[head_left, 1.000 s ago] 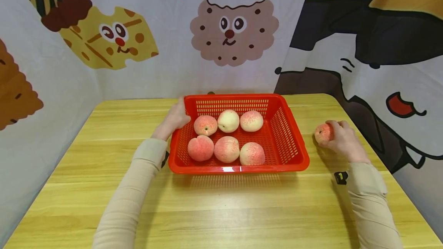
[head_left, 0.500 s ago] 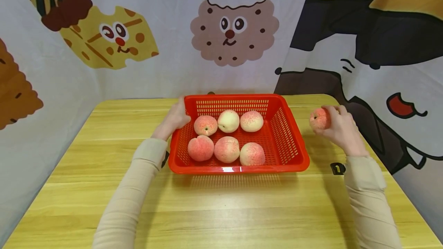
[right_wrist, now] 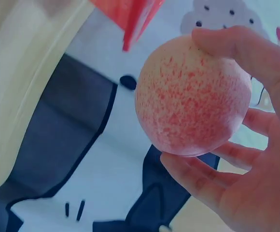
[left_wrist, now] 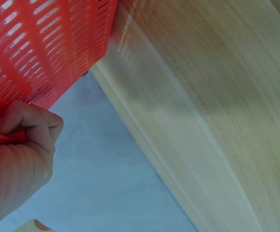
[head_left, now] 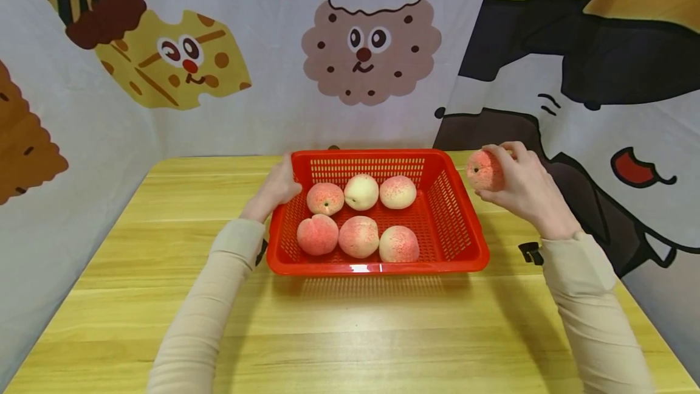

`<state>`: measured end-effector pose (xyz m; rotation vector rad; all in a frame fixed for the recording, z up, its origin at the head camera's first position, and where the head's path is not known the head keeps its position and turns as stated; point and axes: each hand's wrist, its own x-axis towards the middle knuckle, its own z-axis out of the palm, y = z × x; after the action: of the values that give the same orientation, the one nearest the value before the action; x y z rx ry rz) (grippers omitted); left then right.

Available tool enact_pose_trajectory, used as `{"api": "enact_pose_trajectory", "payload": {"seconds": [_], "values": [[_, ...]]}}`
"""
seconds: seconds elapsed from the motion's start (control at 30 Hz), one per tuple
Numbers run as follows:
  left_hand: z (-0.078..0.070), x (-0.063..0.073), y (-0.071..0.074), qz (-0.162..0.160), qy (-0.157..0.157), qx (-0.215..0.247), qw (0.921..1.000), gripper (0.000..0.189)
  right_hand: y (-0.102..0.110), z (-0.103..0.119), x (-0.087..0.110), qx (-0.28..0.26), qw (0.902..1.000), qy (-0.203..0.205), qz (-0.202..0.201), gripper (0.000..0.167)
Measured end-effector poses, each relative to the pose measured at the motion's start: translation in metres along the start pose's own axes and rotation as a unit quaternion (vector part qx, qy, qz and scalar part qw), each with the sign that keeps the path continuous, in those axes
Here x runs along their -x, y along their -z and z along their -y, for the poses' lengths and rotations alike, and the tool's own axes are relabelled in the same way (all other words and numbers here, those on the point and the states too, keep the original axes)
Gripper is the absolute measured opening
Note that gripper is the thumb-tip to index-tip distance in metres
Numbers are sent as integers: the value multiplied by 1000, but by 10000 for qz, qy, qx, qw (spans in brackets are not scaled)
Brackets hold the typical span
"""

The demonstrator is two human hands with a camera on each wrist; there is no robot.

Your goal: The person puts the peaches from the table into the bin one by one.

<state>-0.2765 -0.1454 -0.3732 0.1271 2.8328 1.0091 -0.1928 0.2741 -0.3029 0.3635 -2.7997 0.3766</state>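
Observation:
A red plastic basket (head_left: 377, 268) with slotted walls stands on the table, several peaches inside it in two rows. One pale peach (head_left: 361, 192) lies in the back row, and a redder peach (head_left: 317, 235) is at the front left. My left hand (head_left: 277, 186) grips the basket's left rim; in the left wrist view its fingers curl over the edge. Raised just right of the basket, my right hand (head_left: 522, 184) holds a pink speckled peach (head_left: 485, 171) between thumb and fingers. The right wrist view shows that peach (right_wrist: 193, 99) close up, apart from the basket.
The wooden table (head_left: 350, 339) extends in front of the basket and to both sides. Behind it and along the sides hangs a white curtain (head_left: 219, 129) printed with cartoon figures. Inside the basket, bare red floor (head_left: 432, 242) shows to the right of the peaches.
My right hand has lifted the peach from near the table on the right, moving it up and leftward toward the basket. The left hand and the basket have stayed put.

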Motion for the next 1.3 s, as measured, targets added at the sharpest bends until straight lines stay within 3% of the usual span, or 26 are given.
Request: {"api": "enact_pose_trajectory", "payload": {"seconds": [0.33, 0.5, 0.67, 1.07, 1.3], "values": [[1, 0, 0, 38, 45, 60, 10000, 80, -8, 26, -8, -84, 9939, 951, 550, 70], [2, -1, 0, 50, 72, -4, 10000, 82, -26, 31, -11, -243, 9846, 1653, 518, 68], [1, -1, 0, 45, 85, -69, 9999, 83, -44, 32, -10, -311, 9749, 2109, 649, 70], [1, -1, 0, 25, 55, -43, 10000, 80, -73, 34, -4, -247, 9698, 2138, 1146, 68], [1, -1, 0, 18, 55, -40, 10000, 81, -81, 35, -3, 72, 9678, 2173, 1267, 69]]}}
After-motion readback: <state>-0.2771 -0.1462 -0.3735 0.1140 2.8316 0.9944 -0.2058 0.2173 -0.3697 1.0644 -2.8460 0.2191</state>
